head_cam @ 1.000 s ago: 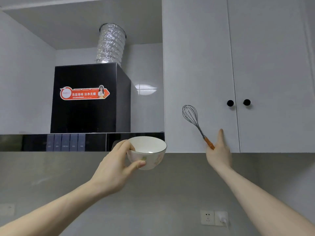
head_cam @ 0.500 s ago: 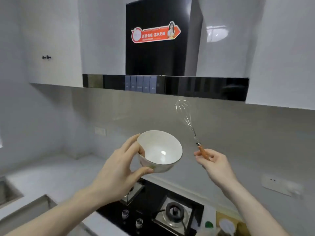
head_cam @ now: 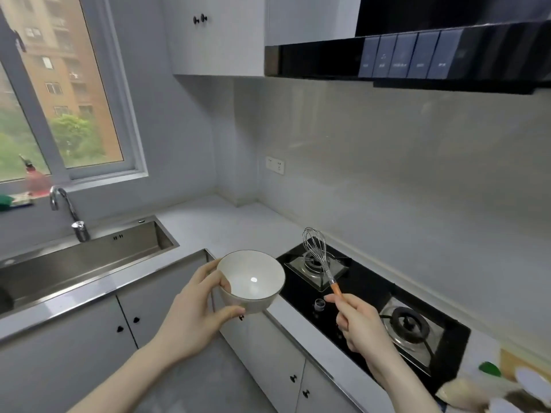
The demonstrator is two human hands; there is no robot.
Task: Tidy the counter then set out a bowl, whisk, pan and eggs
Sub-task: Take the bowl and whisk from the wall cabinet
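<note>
Ceramic bowl point(head_cam: 251, 281): held by rim in left hand point(head_cam: 190, 317), above counter edge; prob. fragile, glazed, slippery. Wire whisk point(head_cam: 320, 257): orange handle pinched by right hand point(head_cam: 362, 326), over gas hob point(head_cam: 372, 308); light, springy.

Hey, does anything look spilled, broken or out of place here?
Nothing stands out. The left hand holds the empty bowl and the right hand holds the whisk upright above the stove; no spills or damage show.
</note>
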